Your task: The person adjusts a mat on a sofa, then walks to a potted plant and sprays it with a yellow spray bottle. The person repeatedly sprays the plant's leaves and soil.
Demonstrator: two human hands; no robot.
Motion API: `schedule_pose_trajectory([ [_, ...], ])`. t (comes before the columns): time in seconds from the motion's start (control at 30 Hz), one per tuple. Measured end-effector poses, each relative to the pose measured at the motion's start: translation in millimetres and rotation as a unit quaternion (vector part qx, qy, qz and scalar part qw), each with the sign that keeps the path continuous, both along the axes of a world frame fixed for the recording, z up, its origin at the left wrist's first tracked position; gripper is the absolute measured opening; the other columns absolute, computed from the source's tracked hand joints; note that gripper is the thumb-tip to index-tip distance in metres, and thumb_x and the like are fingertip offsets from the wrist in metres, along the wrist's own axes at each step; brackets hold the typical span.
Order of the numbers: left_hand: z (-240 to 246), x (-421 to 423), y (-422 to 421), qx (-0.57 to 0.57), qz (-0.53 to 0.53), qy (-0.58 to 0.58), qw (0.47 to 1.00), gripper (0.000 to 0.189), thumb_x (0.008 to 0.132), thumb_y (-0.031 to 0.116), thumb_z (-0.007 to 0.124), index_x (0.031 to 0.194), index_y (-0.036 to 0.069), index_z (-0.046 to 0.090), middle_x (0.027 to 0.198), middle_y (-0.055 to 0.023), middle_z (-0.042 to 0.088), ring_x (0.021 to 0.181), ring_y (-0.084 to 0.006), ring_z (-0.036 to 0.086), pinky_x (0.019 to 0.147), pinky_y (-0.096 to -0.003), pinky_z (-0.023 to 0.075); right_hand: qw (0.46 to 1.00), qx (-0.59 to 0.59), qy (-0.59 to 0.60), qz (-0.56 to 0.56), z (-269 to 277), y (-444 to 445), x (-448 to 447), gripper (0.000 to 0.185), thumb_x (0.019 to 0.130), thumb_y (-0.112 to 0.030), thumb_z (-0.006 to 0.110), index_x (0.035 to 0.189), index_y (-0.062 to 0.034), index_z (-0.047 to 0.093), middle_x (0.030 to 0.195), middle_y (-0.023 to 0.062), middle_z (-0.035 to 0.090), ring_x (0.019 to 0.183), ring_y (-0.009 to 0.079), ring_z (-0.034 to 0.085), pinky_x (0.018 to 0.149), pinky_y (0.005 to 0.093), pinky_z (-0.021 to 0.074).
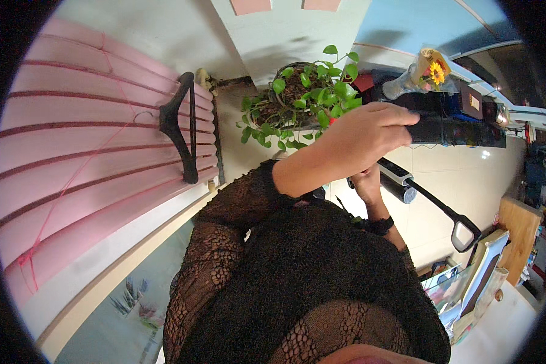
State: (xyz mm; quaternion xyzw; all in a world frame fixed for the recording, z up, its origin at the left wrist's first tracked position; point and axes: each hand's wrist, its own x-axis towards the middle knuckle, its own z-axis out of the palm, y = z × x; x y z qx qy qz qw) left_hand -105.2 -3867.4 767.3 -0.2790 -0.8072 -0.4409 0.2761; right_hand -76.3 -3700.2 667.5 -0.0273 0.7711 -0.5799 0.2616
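My left hand [373, 129] is held out over the appliance, its fingers close together and slightly bent. Its palm and thumb are turned away, so I cannot tell whether it holds anything. Lower down, my right hand [367, 184], with a black band at the wrist, grips a black-and-silver handheld appliance [395, 172], partly hidden by my left hand. A dark cylinder [405, 193] with a clear end sits along its body. From the appliance a thin black stem [430, 196] runs to a paddle-shaped black head [466, 233] with a pale panel.
Potted plants with trailing green leaves [307, 86] stand beyond my left hand. A black clothes hanger [179, 127] hangs against a pink blind [95, 113] at the left. A vase [398, 84] and a wrapped sunflower [436, 73] sit on a dark surface. A wooden board [518, 241] is at the right.
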Motion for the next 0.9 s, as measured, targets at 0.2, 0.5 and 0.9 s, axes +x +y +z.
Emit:
schedule_pose_trajectory([
  [0.2, -28, 0, 5, -0.012, 0.043, -0.084, 0.995, 0.022, 0.072, 0.007, 0.059, 0.093, 0.008, 0.066, 0.124, -0.0083, 0.054, 0.112, -0.0271, 0.052, 0.093, -0.0379, 0.0427, 0.999, 0.022, 0.038, -0.021, 1, 0, -3, 0.020, 0.078, -0.013, 0.067, 0.084, 0.0040, 0.058, 0.071, 0.0029, 0.057, 0.063, 0.0086, 0.049, 0.059, 0.0241, 0.0432],
  [0.5, -81, -7, 14, -0.017, -0.057, -0.202, 0.978, 0.024, 0.078, 0.007, 0.052, 0.096, 0.008, 0.068, 0.123, -0.0115, 0.055, 0.115, -0.0301, 0.049, 0.097, -0.0377, 0.0392, 0.999, 0.018, -0.001, -0.035, 6, -3, -4, 0.017, 0.080, -0.013, 0.063, 0.088, 0.0013, 0.058, 0.069, -0.0003, 0.055, 0.062, 0.0063, 0.046, 0.057, 0.0228, 0.0401],
  [0.9, -44, -13, 2, -0.042, 0.029, -0.131, 0.990, 0.027, 0.075, 0.005, 0.057, 0.101, 0.010, 0.065, 0.123, -0.0076, 0.055, 0.111, -0.0266, 0.053, 0.093, -0.0372, 0.0434, 0.999, 0.028, 0.007, -0.025, -12, -1, -8, 0.018, 0.078, -0.013, 0.066, 0.083, 0.0021, 0.058, 0.066, 0.0013, 0.055, 0.059, 0.0082, 0.049, 0.054, 0.0235, 0.0408],
])
